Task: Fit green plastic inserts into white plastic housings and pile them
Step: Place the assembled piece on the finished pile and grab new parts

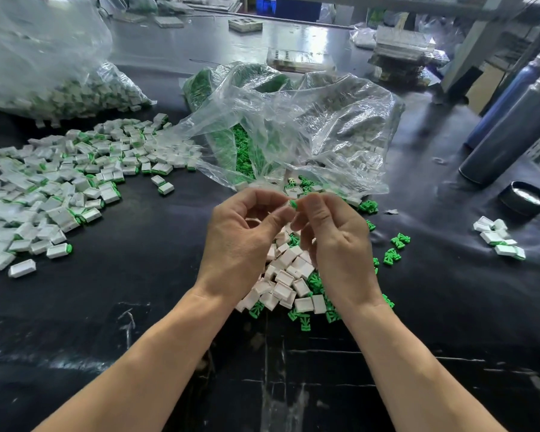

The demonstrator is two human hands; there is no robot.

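My left hand (240,244) and my right hand (334,241) meet above the middle of the table, fingers curled. Between their fingertips sits a small piece with a green insert end (293,203) showing; the rest of it is hidden by my fingers. Under the hands lies a heap of loose white housings (289,283) mixed with green inserts (306,322). A wide pile of assembled white-and-green pieces (60,188) spreads over the left of the table. More loose green inserts (393,254) lie to the right.
An open clear bag (293,126) behind my hands holds green inserts and white housings. Another full bag (44,73) sits at the back left. Two dark metal bottles (508,132) and a black cap (526,198) stand at the right, near a small group of white pieces (498,238).
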